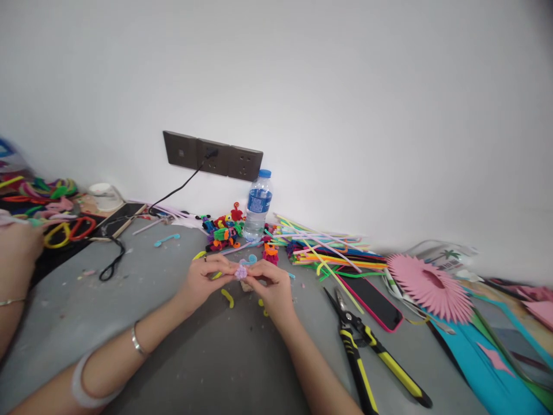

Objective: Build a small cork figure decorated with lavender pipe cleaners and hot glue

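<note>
One left hand (205, 283), one right hand (273, 282) and one co-worker's hand (18, 249) show, with one purple piece (241, 272). There are one bottle (258, 206), one pair of snips (348, 317), one pink-edged phone (377, 305), one pink paper ring (438, 302) and three wall plates (213, 158). The fuzzy stems (322, 245) are too many to count.

the left hand (199, 286), near centre frame, wears a thin dark ring (205, 259); its forearm (166, 321), lower left, a silver metal bracelet (137, 340) and wide pale bangle (79, 385).

The pipe-cleaner cluster (241, 272) is lilac, the tabletop (194, 357) grey, the shears' handles (398, 367) black and yellow. The clear water bottle (256, 226) has a blue cap (264, 173) and label (260, 200); the phone case (391, 330) is hot pink, the pleated paper ring (408, 282) pink.
</note>
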`<move>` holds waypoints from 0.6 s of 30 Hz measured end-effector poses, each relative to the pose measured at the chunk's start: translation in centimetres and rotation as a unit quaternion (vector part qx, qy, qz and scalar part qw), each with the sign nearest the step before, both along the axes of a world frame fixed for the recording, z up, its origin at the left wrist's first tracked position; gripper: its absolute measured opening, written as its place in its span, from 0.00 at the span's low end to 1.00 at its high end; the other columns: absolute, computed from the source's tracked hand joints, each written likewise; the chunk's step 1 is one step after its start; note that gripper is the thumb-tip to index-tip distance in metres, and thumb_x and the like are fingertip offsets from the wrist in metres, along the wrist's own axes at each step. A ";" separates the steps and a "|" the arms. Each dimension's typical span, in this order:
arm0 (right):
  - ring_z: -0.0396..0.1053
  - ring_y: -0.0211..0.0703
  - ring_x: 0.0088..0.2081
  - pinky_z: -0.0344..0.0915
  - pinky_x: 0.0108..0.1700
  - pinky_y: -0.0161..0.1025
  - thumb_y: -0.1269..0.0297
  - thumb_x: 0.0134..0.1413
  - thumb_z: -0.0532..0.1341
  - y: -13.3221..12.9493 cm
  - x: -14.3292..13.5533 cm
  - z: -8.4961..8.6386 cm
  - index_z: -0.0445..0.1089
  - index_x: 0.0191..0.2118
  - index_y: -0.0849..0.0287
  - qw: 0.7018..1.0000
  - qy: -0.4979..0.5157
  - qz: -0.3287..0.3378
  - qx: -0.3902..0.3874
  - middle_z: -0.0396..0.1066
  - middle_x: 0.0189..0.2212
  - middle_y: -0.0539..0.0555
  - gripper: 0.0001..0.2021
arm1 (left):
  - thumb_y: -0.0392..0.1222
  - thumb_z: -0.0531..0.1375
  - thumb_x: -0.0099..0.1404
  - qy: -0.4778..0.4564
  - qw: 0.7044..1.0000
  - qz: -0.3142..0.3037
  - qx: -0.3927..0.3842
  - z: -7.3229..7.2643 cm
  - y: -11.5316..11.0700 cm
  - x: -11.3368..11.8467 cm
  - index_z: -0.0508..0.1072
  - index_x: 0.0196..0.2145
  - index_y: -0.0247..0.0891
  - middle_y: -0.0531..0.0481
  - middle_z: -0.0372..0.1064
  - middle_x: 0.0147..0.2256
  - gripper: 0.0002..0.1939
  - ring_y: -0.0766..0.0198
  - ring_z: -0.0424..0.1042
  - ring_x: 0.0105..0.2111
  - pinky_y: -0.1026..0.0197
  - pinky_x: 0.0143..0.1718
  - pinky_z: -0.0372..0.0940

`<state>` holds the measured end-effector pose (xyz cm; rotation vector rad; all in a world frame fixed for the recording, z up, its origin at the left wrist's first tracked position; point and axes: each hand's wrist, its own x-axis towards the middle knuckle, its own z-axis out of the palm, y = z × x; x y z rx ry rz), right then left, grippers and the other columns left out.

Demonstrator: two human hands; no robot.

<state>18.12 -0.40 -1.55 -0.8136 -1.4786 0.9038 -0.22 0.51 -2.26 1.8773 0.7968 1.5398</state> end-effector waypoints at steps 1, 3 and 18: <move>0.71 0.43 0.27 0.68 0.27 0.38 0.59 0.49 0.70 0.0 0.0 0.0 0.78 0.24 0.56 1.000 -0.002 0.002 -0.002 0.76 0.23 0.54 0.08 | 0.46 0.67 0.60 0.003 1.000 0.001 0.000 0.0 0.0 0.0 0.83 0.31 0.40 0.46 0.79 0.28 0.08 0.62 0.79 0.30 0.61 0.34 0.75; 0.71 0.43 0.27 0.68 0.28 0.38 0.60 0.49 0.70 0.0 0.0 0.0 0.78 0.25 0.56 1.000 -0.001 0.007 -0.005 0.76 0.24 0.54 0.07 | 0.45 0.68 0.61 0.005 1.000 0.002 0.003 0.2 0.0 0.0 0.83 0.32 0.41 0.46 0.80 0.29 0.06 0.62 0.79 0.30 0.62 0.34 0.75; 0.69 0.38 0.24 0.70 0.27 0.34 0.60 0.48 0.70 0.0 -0.6 -0.5 0.73 0.34 0.57 0.995 0.042 0.033 -0.086 0.71 0.25 0.49 0.09 | 0.41 0.65 0.64 0.047 0.999 0.003 0.006 0.1 0.0 -0.3 0.82 0.42 0.44 0.46 0.78 0.34 0.09 0.63 0.77 0.34 0.62 0.38 0.72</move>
